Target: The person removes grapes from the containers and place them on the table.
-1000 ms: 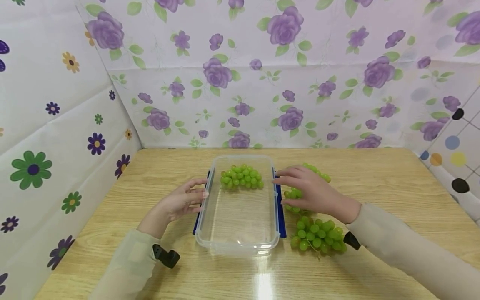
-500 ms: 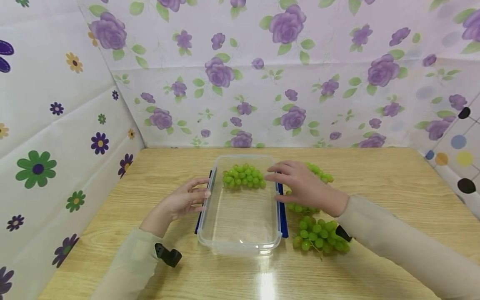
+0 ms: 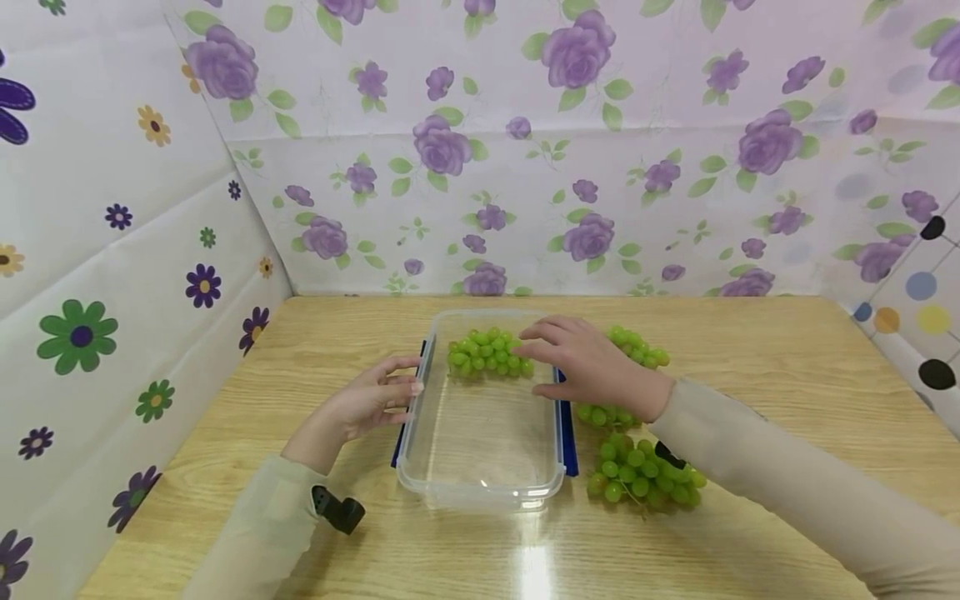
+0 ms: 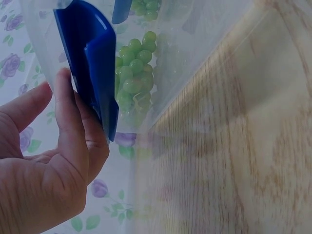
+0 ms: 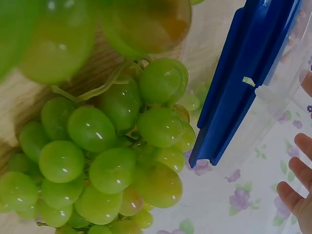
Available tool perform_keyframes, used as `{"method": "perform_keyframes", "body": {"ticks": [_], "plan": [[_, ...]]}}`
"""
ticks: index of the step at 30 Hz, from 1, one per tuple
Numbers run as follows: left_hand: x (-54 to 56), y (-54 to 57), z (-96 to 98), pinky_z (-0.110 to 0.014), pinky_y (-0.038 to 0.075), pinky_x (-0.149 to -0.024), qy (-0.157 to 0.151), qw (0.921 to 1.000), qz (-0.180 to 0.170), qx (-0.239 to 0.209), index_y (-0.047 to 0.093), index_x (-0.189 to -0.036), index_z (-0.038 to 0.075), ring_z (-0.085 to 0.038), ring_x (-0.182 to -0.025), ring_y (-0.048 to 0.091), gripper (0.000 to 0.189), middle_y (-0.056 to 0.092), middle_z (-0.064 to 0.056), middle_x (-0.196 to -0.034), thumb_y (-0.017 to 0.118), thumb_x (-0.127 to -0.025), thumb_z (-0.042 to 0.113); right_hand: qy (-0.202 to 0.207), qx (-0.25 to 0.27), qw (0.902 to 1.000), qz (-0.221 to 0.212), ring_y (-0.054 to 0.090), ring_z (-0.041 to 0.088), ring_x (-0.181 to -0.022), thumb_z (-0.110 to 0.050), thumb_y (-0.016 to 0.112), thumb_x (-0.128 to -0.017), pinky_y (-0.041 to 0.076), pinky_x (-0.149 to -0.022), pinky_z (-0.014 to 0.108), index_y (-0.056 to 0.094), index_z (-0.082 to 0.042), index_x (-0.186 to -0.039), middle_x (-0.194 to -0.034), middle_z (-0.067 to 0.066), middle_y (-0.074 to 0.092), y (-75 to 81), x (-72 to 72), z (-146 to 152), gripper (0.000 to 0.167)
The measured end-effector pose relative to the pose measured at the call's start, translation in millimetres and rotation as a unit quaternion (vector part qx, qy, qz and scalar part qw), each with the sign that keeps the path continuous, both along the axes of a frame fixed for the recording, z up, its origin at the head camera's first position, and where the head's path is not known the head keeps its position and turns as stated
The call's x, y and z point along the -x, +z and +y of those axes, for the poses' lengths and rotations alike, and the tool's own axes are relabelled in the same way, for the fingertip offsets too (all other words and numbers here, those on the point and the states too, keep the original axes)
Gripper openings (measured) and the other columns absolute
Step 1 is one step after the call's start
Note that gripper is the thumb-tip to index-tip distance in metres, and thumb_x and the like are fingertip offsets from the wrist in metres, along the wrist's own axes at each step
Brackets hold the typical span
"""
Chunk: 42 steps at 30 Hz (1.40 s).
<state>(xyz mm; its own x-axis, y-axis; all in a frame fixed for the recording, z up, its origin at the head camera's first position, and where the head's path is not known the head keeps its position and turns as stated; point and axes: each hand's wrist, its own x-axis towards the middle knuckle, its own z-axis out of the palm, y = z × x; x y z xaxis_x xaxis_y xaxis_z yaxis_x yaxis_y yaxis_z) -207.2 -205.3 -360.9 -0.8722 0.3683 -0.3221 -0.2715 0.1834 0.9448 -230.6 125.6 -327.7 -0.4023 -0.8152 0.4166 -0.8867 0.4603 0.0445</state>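
A clear plastic container [image 3: 480,492] with blue side latches [image 3: 568,437] stands on the table with no lid on it. One bunch of green grapes [image 3: 489,353] lies at its far end. My left hand [image 3: 371,400] is at the container's left side; the left wrist view has its fingers up against the blue latch [image 4: 92,63], the thumb apart. Reaching over the right rim, my right hand [image 3: 577,362] holds nothing and overlaps the right end of the grapes inside. Its spread fingers [image 5: 302,170] show at the edge of the right wrist view.
To the container's right lie a front grape bunch [image 3: 645,479], a middle one [image 3: 603,415] partly under my right forearm, and a far one [image 3: 637,346]. A flowered sheet [image 3: 480,167] rises behind the wooden table [image 3: 757,358].
My right hand has moved left, from beside the right latch to over the container's right rim. The left hand stays at the left side. The view has shifted slightly.
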Motion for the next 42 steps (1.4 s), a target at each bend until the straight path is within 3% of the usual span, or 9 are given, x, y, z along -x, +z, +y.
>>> {"method": "perform_keyframes", "body": {"ticks": [5,14,23,32,42], "plan": [[-0.7,1.5,0.7,-0.024,0.052,-0.077,0.000,1.0000,-0.003,0.002,0.022,-0.150,0.010,-0.015,-0.095,0.051,0.064,0.032,-0.022,-0.140,0.055,-0.096,0.016,0.006,-0.001,1.0000,-0.004,0.053,0.031,-0.114,-0.031,0.082,-0.075,0.045,-0.093,0.049,0.063,-0.010,-0.120,-0.122,0.013,0.060,2.0,5.0,-3,0.053],[-2.0,2.4,-0.6,-0.022,0.053,-0.074,0.008,0.9999,-0.008,-0.001,0.023,-0.149,0.010,-0.012,-0.090,0.051,0.062,0.045,-0.009,-0.119,0.055,-0.096,0.013,0.000,0.002,0.9998,-0.019,0.054,0.031,-0.114,-0.029,0.082,-0.074,0.046,-0.095,0.046,0.062,-0.008,-0.121,-0.123,0.014,0.059,5.8,13.5,-13,0.055],[-0.7,1.3,-1.0,-0.022,0.053,-0.074,0.003,1.0000,-0.005,-0.001,0.022,-0.150,0.009,-0.011,-0.089,0.051,0.064,0.046,-0.008,-0.116,0.055,-0.096,0.015,-0.019,-0.016,0.9986,-0.046,0.051,0.033,-0.118,-0.028,0.082,-0.074,0.044,-0.098,0.046,0.059,-0.006,-0.126,-0.126,0.016,0.057,4.5,21.0,-23,0.062],[-0.3,1.2,0.0,-0.021,0.053,-0.073,0.007,0.9999,-0.009,-0.004,0.024,-0.149,0.010,-0.011,-0.088,0.050,0.063,0.046,-0.006,-0.111,0.056,-0.096,0.015,-0.038,-0.034,0.9895,-0.135,0.043,0.036,-0.126,-0.023,0.079,-0.079,0.042,-0.100,0.049,0.053,-0.008,-0.133,-0.137,0.020,0.047,4.2,30.7,-27,0.062],[-1.4,2.0,0.7,-0.022,0.053,-0.073,0.016,0.9998,-0.014,-0.004,0.025,-0.148,0.010,-0.012,-0.089,0.051,0.061,0.046,-0.006,-0.110,0.055,-0.096,0.013,-0.064,-0.018,0.9730,-0.221,0.044,0.032,-0.125,-0.022,0.076,-0.082,0.041,-0.102,0.046,0.050,-0.008,-0.136,-0.135,0.016,0.048,5.1,39.4,-31,0.062]]}}
